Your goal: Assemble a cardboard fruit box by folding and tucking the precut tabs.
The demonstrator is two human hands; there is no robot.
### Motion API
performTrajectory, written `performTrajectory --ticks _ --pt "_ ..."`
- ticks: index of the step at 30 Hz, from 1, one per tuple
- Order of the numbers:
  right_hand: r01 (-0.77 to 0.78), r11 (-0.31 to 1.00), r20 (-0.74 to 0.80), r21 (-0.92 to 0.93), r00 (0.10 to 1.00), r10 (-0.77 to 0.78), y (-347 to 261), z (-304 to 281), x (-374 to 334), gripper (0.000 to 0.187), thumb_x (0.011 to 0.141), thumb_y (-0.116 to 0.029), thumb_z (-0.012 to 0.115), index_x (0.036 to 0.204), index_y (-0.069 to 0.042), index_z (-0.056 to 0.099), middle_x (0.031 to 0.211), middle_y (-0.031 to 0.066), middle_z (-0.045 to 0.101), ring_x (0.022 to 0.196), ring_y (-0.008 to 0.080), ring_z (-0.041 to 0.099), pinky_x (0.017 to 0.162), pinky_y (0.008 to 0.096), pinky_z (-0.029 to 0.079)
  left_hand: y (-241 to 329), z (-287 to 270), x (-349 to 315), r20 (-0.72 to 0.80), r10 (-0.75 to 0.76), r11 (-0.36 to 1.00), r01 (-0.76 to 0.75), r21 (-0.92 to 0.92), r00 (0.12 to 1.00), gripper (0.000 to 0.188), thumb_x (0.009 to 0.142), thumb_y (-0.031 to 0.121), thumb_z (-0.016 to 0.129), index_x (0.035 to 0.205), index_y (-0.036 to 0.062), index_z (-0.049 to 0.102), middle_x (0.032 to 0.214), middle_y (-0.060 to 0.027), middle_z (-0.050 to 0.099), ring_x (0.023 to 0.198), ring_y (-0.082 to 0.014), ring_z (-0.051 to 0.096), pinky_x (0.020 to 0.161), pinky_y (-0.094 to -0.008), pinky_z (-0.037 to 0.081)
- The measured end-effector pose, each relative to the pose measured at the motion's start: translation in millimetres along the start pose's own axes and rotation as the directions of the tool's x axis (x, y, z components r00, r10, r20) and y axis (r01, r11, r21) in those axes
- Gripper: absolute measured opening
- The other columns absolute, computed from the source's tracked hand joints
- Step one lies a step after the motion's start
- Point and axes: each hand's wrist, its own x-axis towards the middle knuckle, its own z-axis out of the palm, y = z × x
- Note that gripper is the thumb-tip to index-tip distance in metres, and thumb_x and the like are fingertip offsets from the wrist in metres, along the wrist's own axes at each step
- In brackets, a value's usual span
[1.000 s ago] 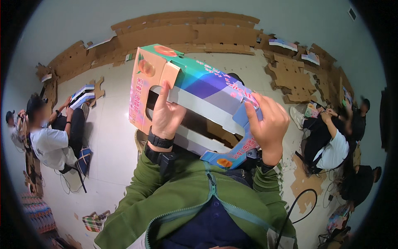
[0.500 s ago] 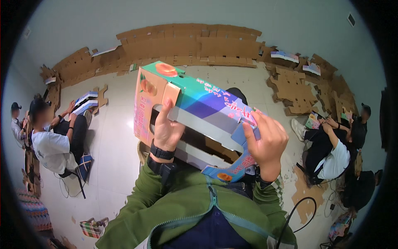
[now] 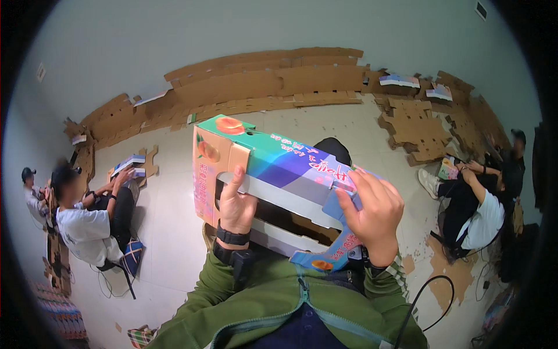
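A colourful cardboard fruit box (image 3: 282, 160) is held tilted above my lap. Its top panel is green, blue and purple, its left end is peach-orange with fruit pictures, and a long opening faces me, showing the brown inside. At the left end, my left hand (image 3: 237, 205) grips the box, thumb up against the corner flap, fingers partly hidden by the opening's edge. Round the right end corner closes my right hand (image 3: 375, 212), its thumb pressing the blue end flap (image 3: 332, 208) while the fingers lie over the top edge. A lower blue flap (image 3: 325, 259) hangs out near my jacket.
Flattened brown cardboard (image 3: 261, 84) lines the far wall, with more sheets (image 3: 415, 128) on the floor at right. One person (image 3: 93, 224) sits at left with a box; another (image 3: 479, 203) sits at right. A black cable (image 3: 450, 291) loops beside my right arm.
The box and both hands keep almost the same pose; the box's left end sits slightly lower in view. The room has shifted with my head, and the person at left has raised a hand.
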Motion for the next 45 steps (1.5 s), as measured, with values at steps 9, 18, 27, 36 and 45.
performTrajectory --ticks 9,18,27,36,45 --pt "0.020 1.000 -0.028 0.010 0.999 -0.020 5 1 -2 0.036 0.081 -0.034 0.075 0.097 -0.002 0.071 0.094 0.0136 0.072 0.087 0.0294 0.070 0.076 0.0369 0.054 -1 11 -10 -0.065 0.048 0.982 -0.035 0.186 0.997 0.054 0.096 0.033 0.063 0.139 0.0036 0.046 0.134 -0.0080 0.056 0.127 -0.0223 0.050 0.111 -0.0411 0.037" --pt "-0.028 1.000 -0.038 0.010 0.999 0.028 1 0 -9 0.036 0.081 -0.034 0.076 0.096 -0.002 0.071 0.093 0.0137 0.071 0.086 0.0296 0.070 0.076 0.0369 0.054 54 33 -77 0.390 -0.488 0.461 -0.149 0.875 0.781 0.047 0.090 0.012 0.065 0.133 -0.0016 0.051 0.125 -0.0184 0.059 0.116 -0.0331 0.060 0.101 -0.0396 0.046" --pt "0.046 0.999 -0.052 -0.007 0.998 -0.046 -6 -11 -12 0.038 0.081 -0.034 0.075 0.099 -0.002 0.072 0.097 0.0147 0.071 0.087 0.0305 0.070 0.076 0.0376 0.055 90 28 -41 0.345 -0.607 -0.520 -0.686 0.509 0.716 0.049 0.064 0.027 0.083 0.102 0.0035 0.064 0.103 -0.0095 0.063 0.098 -0.0300 0.058 0.086 -0.0400 0.049" --pt "0.096 0.995 0.001 -0.016 0.995 -0.096 -39 -24 -22 0.046 0.088 -0.042 0.066 0.101 0.002 0.071 0.099 0.0148 0.071 0.094 0.0282 0.071 0.081 0.0375 0.055 78 -34 -38 0.340 -0.683 -0.542 -0.761 0.358 0.646 0.038 0.071 0.001 0.061 0.109 -0.0018 0.063 0.109 -0.0219 0.063 0.107 -0.0387 0.059 0.090 -0.0483 0.047" --pt "0.119 0.992 0.018 -0.030 0.993 -0.118 -39 -19 -22 0.048 0.092 -0.044 0.059 0.101 0.001 0.072 0.100 0.0135 0.072 0.096 0.0261 0.071 0.084 0.0364 0.055 78 -59 -17 0.185 -0.784 -0.436 -0.739 0.514 0.592 0.049 0.072 0.002 0.062 0.121 -0.0007 0.058 0.117 -0.0227 0.059 0.113 -0.0415 0.054 0.097 -0.0508 0.042"
